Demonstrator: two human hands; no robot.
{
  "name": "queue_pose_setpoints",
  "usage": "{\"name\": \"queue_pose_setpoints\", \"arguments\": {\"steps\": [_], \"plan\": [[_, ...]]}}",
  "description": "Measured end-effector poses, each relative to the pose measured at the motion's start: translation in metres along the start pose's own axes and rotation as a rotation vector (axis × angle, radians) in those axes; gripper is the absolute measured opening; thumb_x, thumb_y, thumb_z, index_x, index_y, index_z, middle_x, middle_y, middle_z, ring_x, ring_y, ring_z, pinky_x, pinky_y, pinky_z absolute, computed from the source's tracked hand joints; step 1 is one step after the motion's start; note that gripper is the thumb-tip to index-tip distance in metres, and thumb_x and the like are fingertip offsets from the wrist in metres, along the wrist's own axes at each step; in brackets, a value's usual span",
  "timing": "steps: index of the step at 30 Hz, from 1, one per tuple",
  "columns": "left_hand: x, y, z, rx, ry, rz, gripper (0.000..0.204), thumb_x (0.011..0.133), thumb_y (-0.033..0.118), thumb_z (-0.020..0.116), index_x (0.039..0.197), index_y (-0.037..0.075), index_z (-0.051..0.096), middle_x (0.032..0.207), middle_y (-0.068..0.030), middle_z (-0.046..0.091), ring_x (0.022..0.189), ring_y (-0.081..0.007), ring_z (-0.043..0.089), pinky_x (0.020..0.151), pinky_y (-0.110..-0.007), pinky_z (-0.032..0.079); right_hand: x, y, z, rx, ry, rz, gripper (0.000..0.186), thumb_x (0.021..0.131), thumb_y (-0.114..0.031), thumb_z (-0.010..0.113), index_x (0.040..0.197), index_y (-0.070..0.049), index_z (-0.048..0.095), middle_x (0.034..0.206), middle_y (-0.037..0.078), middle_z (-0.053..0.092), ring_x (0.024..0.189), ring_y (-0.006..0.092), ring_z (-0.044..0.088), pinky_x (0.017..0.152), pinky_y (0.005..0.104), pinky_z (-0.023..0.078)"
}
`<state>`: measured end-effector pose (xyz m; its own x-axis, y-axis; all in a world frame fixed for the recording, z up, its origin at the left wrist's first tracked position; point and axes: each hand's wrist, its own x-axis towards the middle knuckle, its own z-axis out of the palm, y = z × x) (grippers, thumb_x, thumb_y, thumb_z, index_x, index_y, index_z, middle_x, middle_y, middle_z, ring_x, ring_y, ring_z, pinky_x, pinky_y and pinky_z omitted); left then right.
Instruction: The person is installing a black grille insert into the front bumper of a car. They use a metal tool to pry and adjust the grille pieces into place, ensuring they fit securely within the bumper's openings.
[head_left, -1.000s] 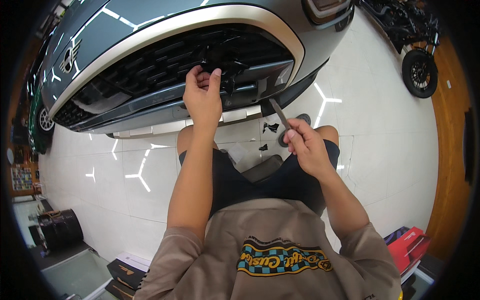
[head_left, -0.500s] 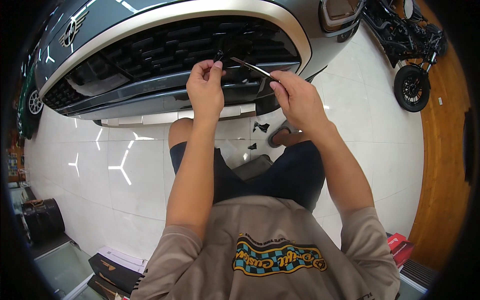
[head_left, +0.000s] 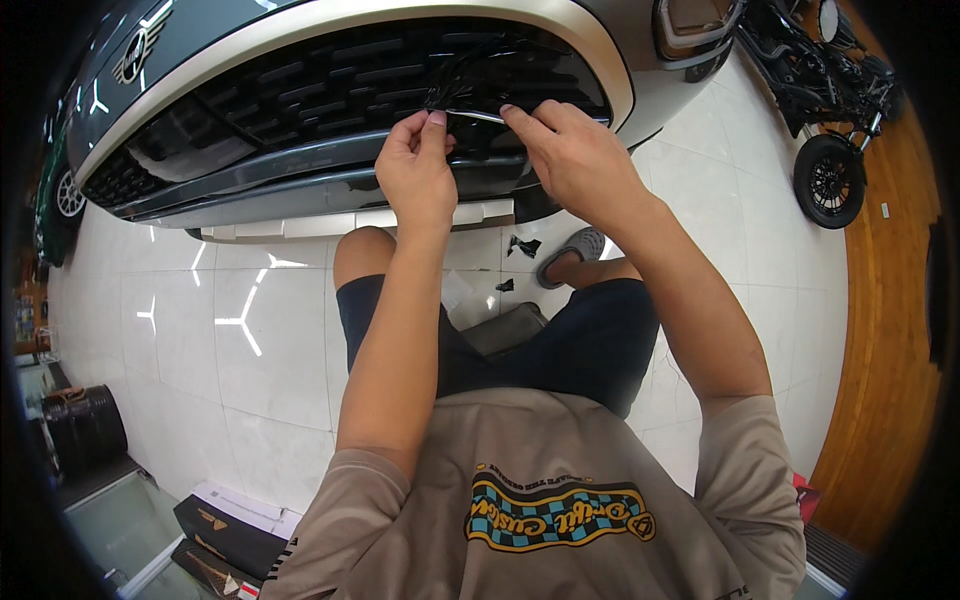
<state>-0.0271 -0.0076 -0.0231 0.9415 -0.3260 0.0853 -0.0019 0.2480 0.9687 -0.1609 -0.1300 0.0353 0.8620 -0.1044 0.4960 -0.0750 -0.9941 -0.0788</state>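
Where right hand (head_left: 575,158) grips: thin metal tool (head_left: 478,116), fingers closed around it, tip just beside left hand (head_left: 418,165)
Left hand: pinching black film (head_left: 438,97) at car grille (head_left: 330,90)
Grille: beyond both hands, pale trim (head_left: 612,57) around it
Floor (head_left: 270,360): black scraps (head_left: 522,247) near grey clog (head_left: 580,248)

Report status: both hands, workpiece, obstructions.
Left hand pinching glossy black film at the grille. Right hand gripping slim metal tool, far end near the left. Black scraps on floor, not in the way.
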Motion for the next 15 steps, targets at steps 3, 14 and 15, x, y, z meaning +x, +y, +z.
{"name": "queue_pose_setpoints", "arguments": {"steps": [3,14,15], "plan": [[0.001,-0.001,-0.001,-0.004,-0.021,0.025,0.022,0.1,0.015,0.071,0.109,-0.005,0.069,0.089,-0.0063,0.07,0.077,-0.0124,0.067,0.075,-0.025,0.056,0.003,0.002,0.002,-0.014,-0.013,0.004,0.041,0.085,-0.006,0.069,0.126,-0.007,0.067,0.093,0.008,0.063,0.089,0.0271,0.065,0.073,0.0408,0.058],[0.004,-0.006,-0.003,-0.069,-0.034,0.04,0.018,0.1,0.014,0.072,0.105,-0.003,0.067,0.089,-0.0071,0.07,0.077,-0.0139,0.068,0.075,-0.027,0.057,0.009,0.003,0.005,-0.083,0.012,-0.044,0.036,0.083,-0.006,0.066,0.119,-0.005,0.068,0.095,0.01,0.065,0.09,0.0289,0.067,0.071,0.0403,0.059],[0.003,-0.007,-0.003,-0.072,-0.037,0.045,0.019,0.1,0.014,0.071,0.107,-0.003,0.067,0.09,-0.007,0.07,0.079,-0.0133,0.068,0.076,-0.026,0.057,0.007,0.007,0.003,-0.114,0.015,-0.054,0.035,0.083,-0.007,0.066,0.118,-0.005,0.069,0.094,0.01,0.065,0.089,0.0285,0.067,0.071,0.0397,0.059]]}}
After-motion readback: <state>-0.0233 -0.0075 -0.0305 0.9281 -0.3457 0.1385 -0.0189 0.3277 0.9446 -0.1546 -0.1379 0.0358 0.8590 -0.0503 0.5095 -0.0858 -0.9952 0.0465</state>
